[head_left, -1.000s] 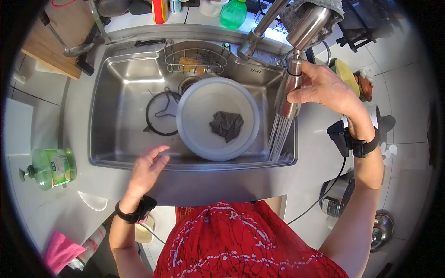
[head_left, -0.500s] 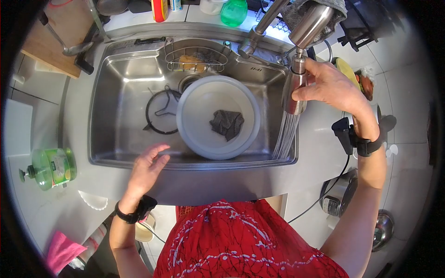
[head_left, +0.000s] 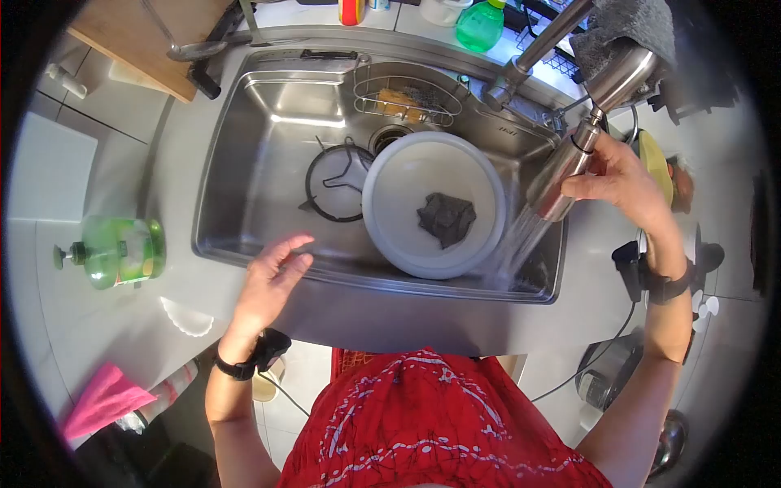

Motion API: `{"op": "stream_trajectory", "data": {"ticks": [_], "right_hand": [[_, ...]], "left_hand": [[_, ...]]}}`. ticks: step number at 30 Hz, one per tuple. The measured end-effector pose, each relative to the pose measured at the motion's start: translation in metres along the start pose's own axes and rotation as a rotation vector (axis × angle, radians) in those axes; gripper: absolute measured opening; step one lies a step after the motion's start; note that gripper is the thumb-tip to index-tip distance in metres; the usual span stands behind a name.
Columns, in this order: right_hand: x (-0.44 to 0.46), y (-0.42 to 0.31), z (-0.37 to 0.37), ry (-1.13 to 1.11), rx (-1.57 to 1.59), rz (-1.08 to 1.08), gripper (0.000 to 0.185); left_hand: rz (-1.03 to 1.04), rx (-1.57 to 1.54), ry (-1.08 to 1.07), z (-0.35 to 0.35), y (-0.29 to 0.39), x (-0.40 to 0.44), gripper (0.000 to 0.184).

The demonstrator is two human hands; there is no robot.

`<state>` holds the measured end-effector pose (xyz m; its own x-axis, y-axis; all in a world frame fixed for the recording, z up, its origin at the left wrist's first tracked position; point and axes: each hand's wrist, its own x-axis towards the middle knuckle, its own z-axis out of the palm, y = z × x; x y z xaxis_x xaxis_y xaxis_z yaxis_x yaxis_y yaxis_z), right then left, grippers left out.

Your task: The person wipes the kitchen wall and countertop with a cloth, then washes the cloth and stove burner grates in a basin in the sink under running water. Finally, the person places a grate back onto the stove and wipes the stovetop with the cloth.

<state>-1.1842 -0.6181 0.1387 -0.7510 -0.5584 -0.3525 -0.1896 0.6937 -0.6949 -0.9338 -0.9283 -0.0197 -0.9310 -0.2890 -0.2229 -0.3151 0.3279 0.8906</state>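
Observation:
My right hand [head_left: 622,183] grips the steel faucet spray head [head_left: 561,179], which leans with its outlet to the lower left. Running water [head_left: 521,244] pours from it into the right end of the sink, close beside the rim of a pale round basin [head_left: 374,207]. A crumpled dark grey cloth [head_left: 447,220] lies inside that basin. Over the sink's front edge hovers my left hand [head_left: 275,276], fingers apart and holding nothing. To the basin's left, a black ring-shaped pan support [head_left: 313,195] rests on the floor of the steel sink [head_left: 260,195].
A wire caddy [head_left: 407,114] with a yellow sponge hangs at the sink's back wall. On the left counter stand a green pump bottle [head_left: 122,252] and a wooden board [head_left: 146,49]. A grey towel [head_left: 622,37] drapes over the faucet, and a green bottle [head_left: 480,28] stands behind the sink.
The spray head has tilted from nearly upright, so the water now slants left toward the basin. The whole view has shifted, while my left hand stays open near the front edge.

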Motion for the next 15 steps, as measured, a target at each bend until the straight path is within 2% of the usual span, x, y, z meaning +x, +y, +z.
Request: {"op": "stream_trajectory", "data": {"ticks": [3,15], "right_hand": [[0.007,0.007,0.018,0.030,0.244,-0.101,0.041],[0.032,0.019,0.061,0.192,0.673,-0.237,0.036]], "left_hand": [[-0.075,-0.107,0.028,-0.014,0.008,-0.007,0.024],[-0.121,-0.142,0.277,-0.059,0.010,-0.033,0.027]]}}
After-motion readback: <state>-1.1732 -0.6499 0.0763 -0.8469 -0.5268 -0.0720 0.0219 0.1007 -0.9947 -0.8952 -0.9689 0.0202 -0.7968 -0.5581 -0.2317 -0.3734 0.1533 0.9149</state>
